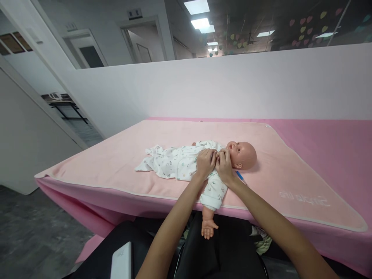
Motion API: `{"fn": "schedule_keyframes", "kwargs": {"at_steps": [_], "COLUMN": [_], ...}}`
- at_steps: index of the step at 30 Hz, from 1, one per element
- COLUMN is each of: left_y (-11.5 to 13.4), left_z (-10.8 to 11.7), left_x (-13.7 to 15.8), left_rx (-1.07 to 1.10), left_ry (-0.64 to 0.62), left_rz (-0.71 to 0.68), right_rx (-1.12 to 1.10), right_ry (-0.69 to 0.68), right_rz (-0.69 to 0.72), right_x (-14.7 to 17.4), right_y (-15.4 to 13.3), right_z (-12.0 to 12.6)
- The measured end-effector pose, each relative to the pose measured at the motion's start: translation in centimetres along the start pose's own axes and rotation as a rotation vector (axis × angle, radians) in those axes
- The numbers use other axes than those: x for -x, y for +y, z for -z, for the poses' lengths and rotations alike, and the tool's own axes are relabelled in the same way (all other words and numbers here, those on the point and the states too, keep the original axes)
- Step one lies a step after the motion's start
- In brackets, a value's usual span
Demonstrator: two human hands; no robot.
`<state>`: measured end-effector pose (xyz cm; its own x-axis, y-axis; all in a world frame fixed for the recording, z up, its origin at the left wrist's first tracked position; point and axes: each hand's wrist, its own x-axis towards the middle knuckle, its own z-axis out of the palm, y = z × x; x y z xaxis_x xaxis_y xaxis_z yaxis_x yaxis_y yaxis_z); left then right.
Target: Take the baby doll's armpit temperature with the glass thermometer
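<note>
A baby doll (245, 155) lies on its back on a pale pink blanket (116, 155), head to the right. It wears a white patterned baby outfit (167, 162), and one of its arms hangs past the table's front edge. At the neckline, my left hand (206, 161) pinches the outfit's fabric with curled fingers. My right hand (223, 164) is right beside it, also closed on the fabric near the doll's chin. What lies between the fingertips is partly hidden. Just right of my right wrist is a small blue-tipped item (240, 175).
Bright pink cloth (334, 151) covers the table under the blanket. A white partition (217, 85) with glass above stands behind it. In front, a white flat device (121, 261) rests on a black surface at lower left. A doorway opens on the left.
</note>
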<state>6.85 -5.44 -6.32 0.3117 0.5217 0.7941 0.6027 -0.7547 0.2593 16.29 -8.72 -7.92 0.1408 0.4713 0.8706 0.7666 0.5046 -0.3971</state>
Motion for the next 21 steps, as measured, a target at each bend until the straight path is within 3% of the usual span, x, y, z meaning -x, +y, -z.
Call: {"fn": "schedule_keyframes", "kwargs": {"at_steps": [13, 21], "left_y": [0.35, 0.38], "left_z": [0.72, 0.5], "left_x": [-0.1, 0.01], "left_rx": [0.12, 0.104], "left_ry": [-0.059, -0.013], "left_rz": [0.031, 0.088], "right_rx": [-0.06, -0.004], "right_ry": [0.012, -0.036], "right_rz": [0.036, 0.063], "right_x": [0.27, 0.2], "right_y": [0.15, 0.19], "right_z": [0.1, 0.19]}}
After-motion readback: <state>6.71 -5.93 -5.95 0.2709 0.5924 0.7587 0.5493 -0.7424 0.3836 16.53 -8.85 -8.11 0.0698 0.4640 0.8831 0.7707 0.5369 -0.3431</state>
